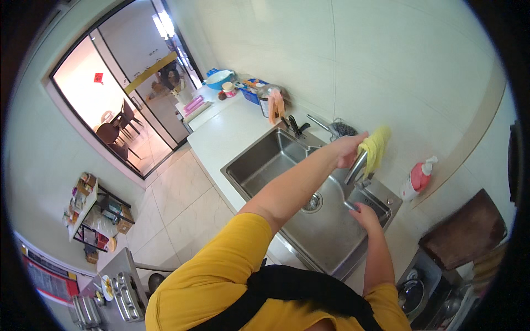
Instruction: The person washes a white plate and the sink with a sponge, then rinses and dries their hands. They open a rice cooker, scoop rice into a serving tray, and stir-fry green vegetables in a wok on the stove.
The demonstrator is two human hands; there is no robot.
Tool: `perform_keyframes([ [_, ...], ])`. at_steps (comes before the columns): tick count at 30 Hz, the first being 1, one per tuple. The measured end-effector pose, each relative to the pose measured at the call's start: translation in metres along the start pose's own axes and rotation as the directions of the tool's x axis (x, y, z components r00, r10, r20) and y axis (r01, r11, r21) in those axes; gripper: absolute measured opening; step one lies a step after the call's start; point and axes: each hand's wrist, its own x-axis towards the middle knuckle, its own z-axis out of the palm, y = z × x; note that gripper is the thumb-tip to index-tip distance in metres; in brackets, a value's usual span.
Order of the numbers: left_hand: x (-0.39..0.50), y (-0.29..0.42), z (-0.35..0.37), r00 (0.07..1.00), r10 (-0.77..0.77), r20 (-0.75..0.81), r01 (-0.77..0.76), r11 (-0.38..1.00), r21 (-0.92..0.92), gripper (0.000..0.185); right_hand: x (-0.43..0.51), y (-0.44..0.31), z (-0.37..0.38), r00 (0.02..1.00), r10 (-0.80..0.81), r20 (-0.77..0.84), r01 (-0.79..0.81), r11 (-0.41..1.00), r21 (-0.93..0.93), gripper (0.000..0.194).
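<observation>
A bright yellow cloth (375,151) is draped over the upper part of the metal faucet (355,169), partly blurred. My left hand (350,149) grips the cloth against the faucet from the left, its fingertips partly hidden. Lower down, over the right side of the stainless steel sink (319,242), my right hand (365,216) holds a short metal cylinder (351,205), perhaps a spray head; its far end is covered by my fingers. The round drain strainer (312,202) shows in the basin between my forearms.
Knives with black handles (296,126) and a dark scouring pad (343,128) sit behind the sink. Right of it stand a pump bottle (418,178) and a brown cutting board (466,231). A blue basket (250,94) is on the white counter (223,132).
</observation>
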Motion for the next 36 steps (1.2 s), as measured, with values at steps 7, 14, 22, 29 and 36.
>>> perform_keyframes([
  [7,-0.028,0.045,0.058,0.706,0.673,-0.221,-0.619,0.738,0.268,0.040,-0.056,-0.053,-0.075,0.910,0.024,-0.413,0.369,0.403,0.838,0.044],
  [14,-0.096,-0.015,0.172,0.665,0.333,0.669,-0.692,-0.064,0.719,0.047,-0.086,-0.126,-0.110,0.900,-0.208,-0.383,0.145,-0.687,0.712,0.046],
  [22,-0.108,-0.097,0.145,0.901,0.214,0.377,-0.087,0.941,-0.327,0.034,-0.107,-0.151,-0.048,0.900,-0.296,-0.321,0.071,-0.625,0.777,0.045],
  [29,-0.105,-0.127,0.121,0.909,0.369,0.191,-0.370,0.928,-0.032,0.027,-0.111,-0.166,-0.019,0.904,-0.282,-0.322,0.115,-0.564,0.817,0.044],
  [36,-0.160,-0.134,0.107,0.466,0.473,0.748,-0.652,-0.388,0.651,0.059,-0.120,-0.146,-0.022,0.895,-0.280,-0.347,0.155,-0.533,0.831,0.043],
])
